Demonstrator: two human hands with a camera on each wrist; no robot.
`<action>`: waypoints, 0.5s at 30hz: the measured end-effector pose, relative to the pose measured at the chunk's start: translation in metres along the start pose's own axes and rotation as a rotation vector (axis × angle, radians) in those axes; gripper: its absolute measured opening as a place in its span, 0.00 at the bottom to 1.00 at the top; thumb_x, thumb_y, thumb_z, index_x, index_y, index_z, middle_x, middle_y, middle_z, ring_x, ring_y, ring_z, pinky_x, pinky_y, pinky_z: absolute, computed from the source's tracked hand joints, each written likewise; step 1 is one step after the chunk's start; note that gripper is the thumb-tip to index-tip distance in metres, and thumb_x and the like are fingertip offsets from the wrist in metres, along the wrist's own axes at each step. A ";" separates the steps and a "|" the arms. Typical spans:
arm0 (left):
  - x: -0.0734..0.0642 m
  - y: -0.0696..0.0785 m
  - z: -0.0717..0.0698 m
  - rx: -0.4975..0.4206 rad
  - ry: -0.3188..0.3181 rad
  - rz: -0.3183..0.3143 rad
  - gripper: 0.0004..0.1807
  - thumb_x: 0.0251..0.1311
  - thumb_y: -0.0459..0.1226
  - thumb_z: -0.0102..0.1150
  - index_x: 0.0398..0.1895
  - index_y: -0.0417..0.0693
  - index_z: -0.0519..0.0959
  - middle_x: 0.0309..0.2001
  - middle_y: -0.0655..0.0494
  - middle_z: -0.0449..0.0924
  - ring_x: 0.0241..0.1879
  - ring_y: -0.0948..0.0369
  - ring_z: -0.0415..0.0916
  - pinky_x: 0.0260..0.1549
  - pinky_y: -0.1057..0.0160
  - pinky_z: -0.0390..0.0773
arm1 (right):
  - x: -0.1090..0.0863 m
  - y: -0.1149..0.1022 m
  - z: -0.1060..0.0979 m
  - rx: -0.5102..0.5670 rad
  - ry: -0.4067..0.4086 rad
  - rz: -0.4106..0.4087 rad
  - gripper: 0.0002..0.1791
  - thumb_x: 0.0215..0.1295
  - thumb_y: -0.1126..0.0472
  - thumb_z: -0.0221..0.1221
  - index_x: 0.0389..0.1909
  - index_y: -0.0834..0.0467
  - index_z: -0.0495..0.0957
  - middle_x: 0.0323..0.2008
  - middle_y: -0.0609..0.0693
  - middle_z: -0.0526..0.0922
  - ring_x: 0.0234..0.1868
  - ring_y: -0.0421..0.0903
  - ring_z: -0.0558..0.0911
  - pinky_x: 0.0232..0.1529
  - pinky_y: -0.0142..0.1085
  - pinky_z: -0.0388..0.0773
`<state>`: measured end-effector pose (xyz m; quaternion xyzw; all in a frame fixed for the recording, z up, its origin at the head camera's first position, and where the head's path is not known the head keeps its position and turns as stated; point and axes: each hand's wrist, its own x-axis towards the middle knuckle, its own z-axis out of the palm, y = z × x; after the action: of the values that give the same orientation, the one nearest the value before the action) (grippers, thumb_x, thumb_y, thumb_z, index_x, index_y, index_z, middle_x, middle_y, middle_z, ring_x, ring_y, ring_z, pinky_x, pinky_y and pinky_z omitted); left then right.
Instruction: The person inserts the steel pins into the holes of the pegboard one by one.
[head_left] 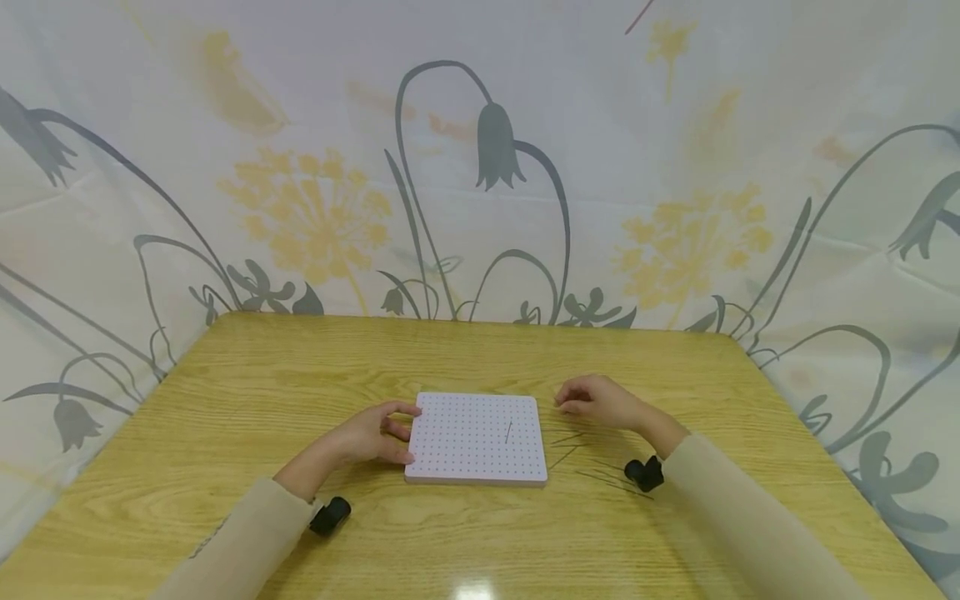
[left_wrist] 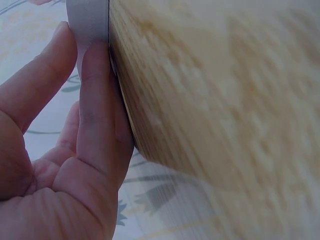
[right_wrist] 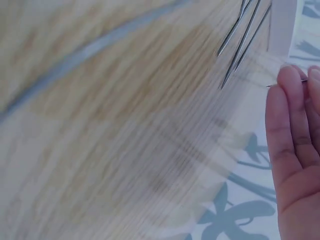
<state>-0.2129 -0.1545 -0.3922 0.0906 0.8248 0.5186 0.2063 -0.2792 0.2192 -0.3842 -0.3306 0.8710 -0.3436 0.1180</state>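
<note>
A white board [head_left: 465, 442] with rows of small holes lies on the table. My left hand [head_left: 372, 435] holds its left edge, with the thumb and a fingertip at the top face. In the left wrist view, fingers [left_wrist: 95, 100] lie against the board's grey side [left_wrist: 89, 25]. One thin metal pin [head_left: 509, 431] stands up from the board's right half. To the right of the board, my right hand [head_left: 600, 402] is raised over the table. Its thumb and fingertips pinch a thin pin [right_wrist: 270, 86], mostly hidden by the fingers.
Several loose thin metal pins [head_left: 611, 478] lie on the wooden table [head_left: 480, 533] right of the board, below the right hand. Three pins [right_wrist: 240, 47] show near the board's edge in the right wrist view. A flower-patterned cloth [head_left: 480, 225] hangs behind the table.
</note>
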 end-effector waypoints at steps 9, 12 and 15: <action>0.000 -0.001 0.000 -0.011 -0.020 0.009 0.37 0.46 0.28 0.70 0.62 0.39 0.66 0.44 0.44 0.73 0.43 0.54 0.72 0.35 0.61 0.75 | -0.003 -0.008 0.011 0.116 0.095 -0.002 0.05 0.63 0.67 0.58 0.35 0.65 0.74 0.33 0.56 0.81 0.36 0.51 0.81 0.36 0.35 0.78; 0.000 -0.002 -0.001 -0.008 -0.022 0.006 0.37 0.46 0.29 0.70 0.62 0.40 0.66 0.44 0.44 0.73 0.42 0.55 0.72 0.35 0.62 0.75 | -0.003 -0.011 0.015 0.165 0.093 -0.015 0.05 0.63 0.67 0.58 0.35 0.65 0.73 0.32 0.59 0.81 0.36 0.55 0.82 0.37 0.38 0.79; 0.001 -0.001 -0.001 -0.011 -0.028 0.015 0.37 0.46 0.29 0.70 0.62 0.39 0.66 0.44 0.44 0.73 0.42 0.54 0.72 0.35 0.62 0.75 | -0.004 -0.015 0.019 0.207 0.071 -0.024 0.05 0.64 0.67 0.57 0.35 0.65 0.71 0.33 0.61 0.82 0.37 0.57 0.82 0.37 0.40 0.79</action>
<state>-0.2138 -0.1554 -0.3933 0.1029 0.8182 0.5234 0.2145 -0.2609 0.2038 -0.3882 -0.3147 0.8306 -0.4445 0.1162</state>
